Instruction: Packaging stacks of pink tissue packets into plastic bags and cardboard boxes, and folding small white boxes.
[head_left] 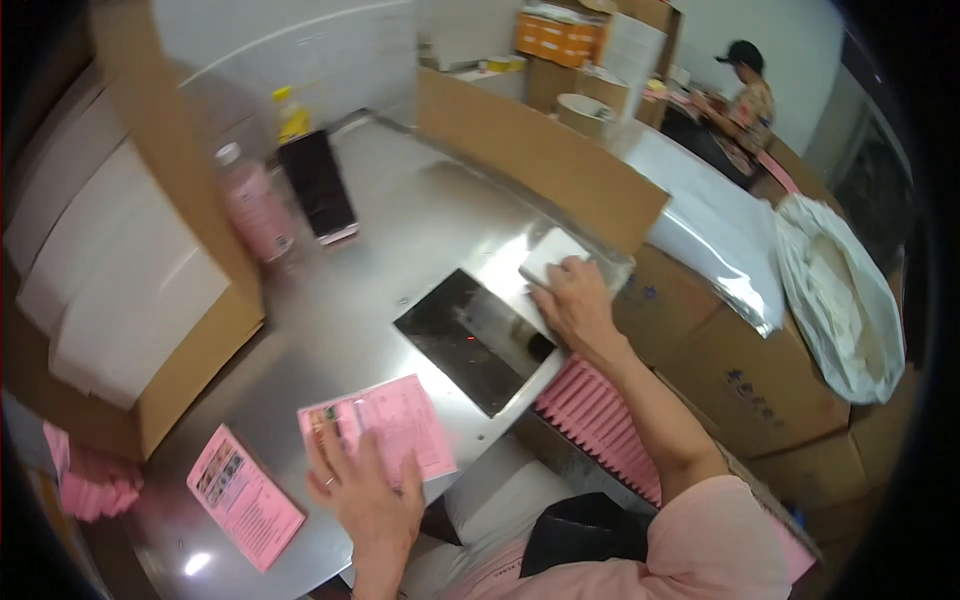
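Observation:
My left hand [372,492] lies with spread fingers on a flat pink printed sheet or packet [420,420] at the table's near edge. A ring shows on one finger. My right hand [578,305] has its fingers bent over a small white flat block [552,252] on the metal table, at the far right corner; its exact kind I cannot make out. Between the hands, a dark glass panel [465,345] with a small red light is set into the tabletop. Left of my left hand lies a folded pink printed packet [245,500].
Left stands an open carton [205,375] of white stacks. A phone [318,188], a pink-labelled bottle [257,205] and a yellow-topped bottle [292,115] stand behind. Many pink packets [600,420] fill a box below my right arm. Cartons [745,375] and a seated person [745,110] are right.

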